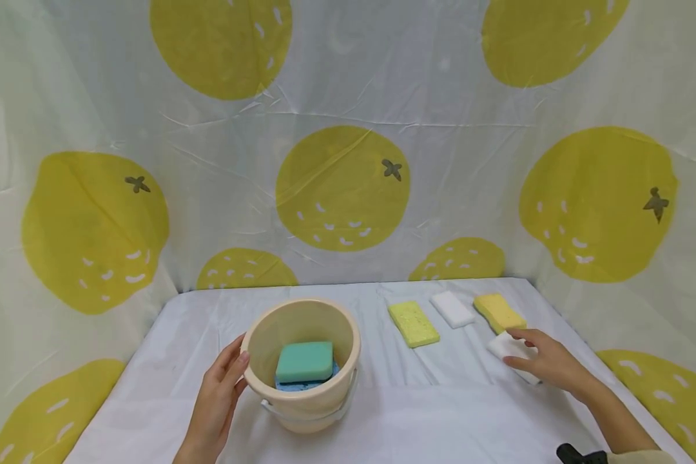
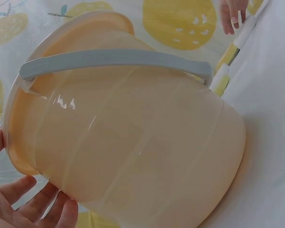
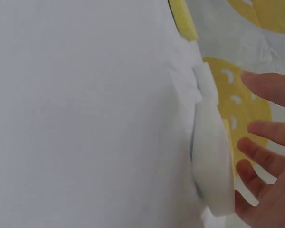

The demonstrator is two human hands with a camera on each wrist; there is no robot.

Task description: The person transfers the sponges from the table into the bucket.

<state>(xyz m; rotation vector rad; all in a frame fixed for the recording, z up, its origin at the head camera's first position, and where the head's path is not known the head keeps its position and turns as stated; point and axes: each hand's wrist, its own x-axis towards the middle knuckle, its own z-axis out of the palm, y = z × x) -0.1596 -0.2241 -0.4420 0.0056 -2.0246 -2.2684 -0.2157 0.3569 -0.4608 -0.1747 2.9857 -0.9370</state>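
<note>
A cream bucket [image 1: 304, 409] stands on the white cloth, left of centre. My left hand [image 1: 216, 393] pinches its rim at the left side, thumb at the lip and fingers against the outer wall. Inside the bucket, a teal sponge [image 1: 305, 362] lies on top of a blue sponge [image 1: 299, 386]. Over at the right, my right hand [image 1: 551, 362] hovers above a white sponge [image 1: 503, 347], fingers spread and loosely bent. In the right wrist view a gap shows between most of those fingers and the white sponge [image 3: 211, 161].
Beyond the right hand lies a yellow sponge [image 1: 500, 312]. A second white sponge [image 1: 452, 309] and a yellow-green sponge [image 1: 414, 323] lie between it and the bucket. The bucket's grey handle [image 2: 118, 58] hangs down its side. A lemon-print curtain [image 1: 342, 187] encloses the table.
</note>
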